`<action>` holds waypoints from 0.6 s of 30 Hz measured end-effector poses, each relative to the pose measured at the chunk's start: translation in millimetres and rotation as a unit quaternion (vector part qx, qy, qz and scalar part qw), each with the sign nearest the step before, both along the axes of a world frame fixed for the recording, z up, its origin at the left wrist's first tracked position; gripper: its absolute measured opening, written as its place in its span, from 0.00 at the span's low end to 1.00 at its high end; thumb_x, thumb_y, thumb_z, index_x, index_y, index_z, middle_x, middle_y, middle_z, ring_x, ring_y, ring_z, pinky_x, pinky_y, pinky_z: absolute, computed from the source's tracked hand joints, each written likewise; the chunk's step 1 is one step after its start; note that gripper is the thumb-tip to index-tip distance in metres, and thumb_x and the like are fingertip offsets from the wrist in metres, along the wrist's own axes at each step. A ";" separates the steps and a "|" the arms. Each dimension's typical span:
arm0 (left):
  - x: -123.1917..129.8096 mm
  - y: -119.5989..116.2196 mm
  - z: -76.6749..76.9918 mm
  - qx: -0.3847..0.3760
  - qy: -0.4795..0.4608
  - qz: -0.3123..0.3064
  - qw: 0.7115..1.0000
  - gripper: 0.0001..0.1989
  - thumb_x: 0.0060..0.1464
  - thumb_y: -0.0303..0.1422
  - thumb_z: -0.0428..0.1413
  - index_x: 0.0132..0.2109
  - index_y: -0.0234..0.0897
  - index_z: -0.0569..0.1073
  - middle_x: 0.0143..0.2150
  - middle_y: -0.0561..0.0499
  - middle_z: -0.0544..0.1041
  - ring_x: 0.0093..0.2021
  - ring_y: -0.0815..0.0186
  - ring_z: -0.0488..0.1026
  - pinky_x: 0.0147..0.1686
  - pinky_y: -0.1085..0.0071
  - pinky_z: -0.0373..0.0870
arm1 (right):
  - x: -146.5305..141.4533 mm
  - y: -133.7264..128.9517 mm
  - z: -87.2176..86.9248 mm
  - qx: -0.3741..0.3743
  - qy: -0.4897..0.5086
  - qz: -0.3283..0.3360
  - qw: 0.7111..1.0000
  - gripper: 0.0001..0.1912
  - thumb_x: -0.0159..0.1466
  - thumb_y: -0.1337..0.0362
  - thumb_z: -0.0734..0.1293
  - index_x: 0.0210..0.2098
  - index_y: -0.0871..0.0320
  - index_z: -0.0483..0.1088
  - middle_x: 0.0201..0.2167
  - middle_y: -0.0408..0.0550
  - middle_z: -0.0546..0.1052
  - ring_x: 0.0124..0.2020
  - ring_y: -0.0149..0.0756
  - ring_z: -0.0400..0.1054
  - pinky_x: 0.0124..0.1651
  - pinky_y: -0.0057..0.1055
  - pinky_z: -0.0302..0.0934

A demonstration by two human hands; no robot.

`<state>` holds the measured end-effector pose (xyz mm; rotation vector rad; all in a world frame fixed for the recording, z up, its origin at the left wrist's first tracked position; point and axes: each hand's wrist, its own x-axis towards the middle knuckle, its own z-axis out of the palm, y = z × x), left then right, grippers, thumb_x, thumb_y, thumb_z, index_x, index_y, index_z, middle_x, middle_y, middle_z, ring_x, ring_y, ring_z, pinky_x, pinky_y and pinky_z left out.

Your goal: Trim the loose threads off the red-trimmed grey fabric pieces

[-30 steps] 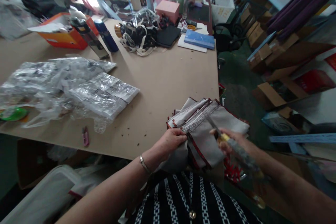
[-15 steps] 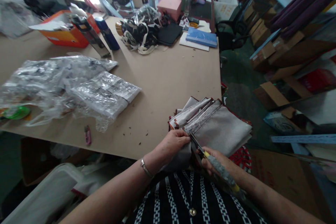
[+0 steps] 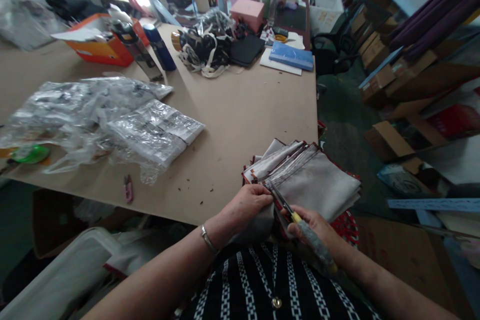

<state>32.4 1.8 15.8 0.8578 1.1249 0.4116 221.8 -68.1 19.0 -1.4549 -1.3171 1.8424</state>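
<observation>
Left hand [image 3: 250, 202] pinching cloth [image 3: 318, 176], right hand [image 3: 310, 225] gripping scissors [image 3: 284, 204] at its left edge, I judge work unfinished; completed share unclear.

To my left, clear plastic packets [image 3: 155, 131] lie on the table [image 3: 255, 105], pink snips [image 3: 128, 192] near its edge. Farther back I see a blue bottle [image 3: 159, 48], an orange box [image 3: 101, 54] and a flat blue object [image 3: 291, 55], perhaps a folder.
</observation>
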 end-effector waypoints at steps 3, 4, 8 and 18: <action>-3.5 0.7 20.8 0.013 -0.015 -0.020 1.000 0.07 0.43 0.33 0.57 0.29 0.32 0.72 0.22 0.54 0.67 0.21 0.73 0.58 0.23 0.73 0.54 | -5.4 12.0 24.8 0.102 -0.036 -0.051 0.993 0.27 0.54 0.56 0.69 0.51 0.54 0.61 0.37 0.47 0.70 0.33 0.35 0.65 0.34 0.30 0.61; -4.0 1.2 30.8 0.022 -0.029 -0.028 0.999 0.07 0.44 0.34 0.58 0.30 0.32 0.73 0.22 0.54 0.68 0.22 0.73 0.58 0.23 0.73 0.54 | -9.9 17.4 32.5 0.141 -0.053 -0.064 0.986 0.28 0.53 0.59 0.71 0.51 0.52 0.59 0.38 0.46 0.69 0.34 0.35 0.65 0.35 0.30 0.61; -7.0 2.9 70.9 0.086 -0.076 0.000 0.993 0.08 0.46 0.34 0.58 0.31 0.32 0.74 0.28 0.52 0.71 0.27 0.72 0.63 0.29 0.73 0.59 | -36.3 40.7 50.3 0.220 -0.008 -0.055 0.974 0.23 0.53 0.69 0.67 0.48 0.51 0.61 0.36 0.43 0.69 0.33 0.33 0.65 0.37 0.30 0.62; -59.5 -50.8 31.9 0.211 0.092 -0.082 0.970 0.04 0.48 0.28 0.54 0.28 0.34 0.71 0.26 0.53 0.68 0.30 0.69 0.63 0.31 0.72 0.60 | 9.9 66.8 129.9 0.218 -0.020 -0.201 0.955 0.24 0.52 0.63 0.67 0.48 0.46 0.64 0.32 0.45 0.70 0.26 0.34 0.66 0.23 0.28 0.62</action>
